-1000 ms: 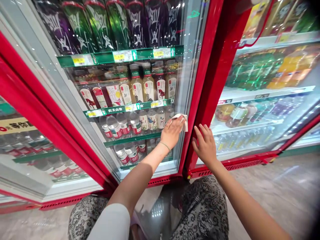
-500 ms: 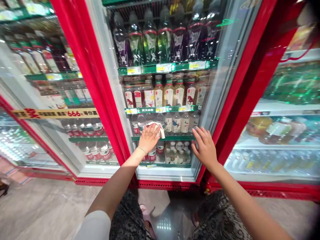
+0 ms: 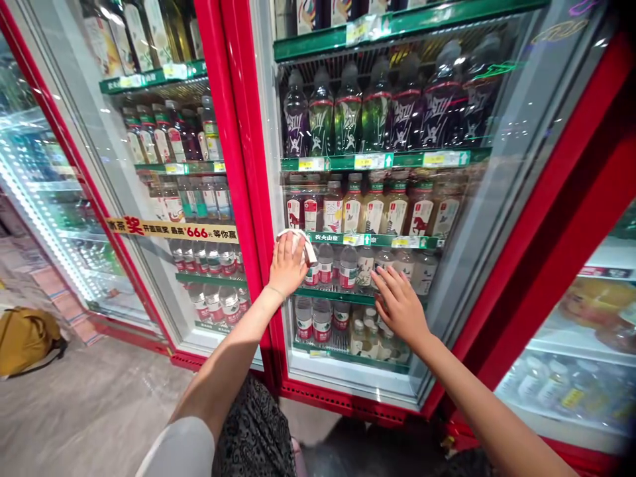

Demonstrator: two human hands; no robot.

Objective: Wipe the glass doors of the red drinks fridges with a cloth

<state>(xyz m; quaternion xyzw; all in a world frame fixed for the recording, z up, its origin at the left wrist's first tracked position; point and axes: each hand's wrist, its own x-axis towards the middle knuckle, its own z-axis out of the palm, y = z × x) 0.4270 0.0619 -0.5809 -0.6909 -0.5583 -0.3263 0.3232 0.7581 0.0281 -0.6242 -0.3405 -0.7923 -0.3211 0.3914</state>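
My left hand (image 3: 287,266) presses a folded white cloth (image 3: 309,249) against the glass door (image 3: 342,265) of a red-framed drinks cooler, near the door's left edge. Part of the cloth sticks out above and to the right of the fingers. To the right, my right hand (image 3: 401,306) has its fingers spread at the same glass and holds nothing. Behind the glass stand shelves of bottles, with dark sports drinks (image 3: 348,119) above and labelled tea bottles (image 3: 375,209) below them.
A red door frame (image 3: 243,152) stands left of the glass. Another cooler door with a yellow banner (image 3: 171,230) is beyond it. A mustard bag (image 3: 27,341) lies on the floor (image 3: 114,411) at far left. More bottles (image 3: 571,391) stand at lower right.
The view has turned left and the coolers appear further right. My left hand with the cloth has moved left across the glass to beside the red frame. The bag has come into view.
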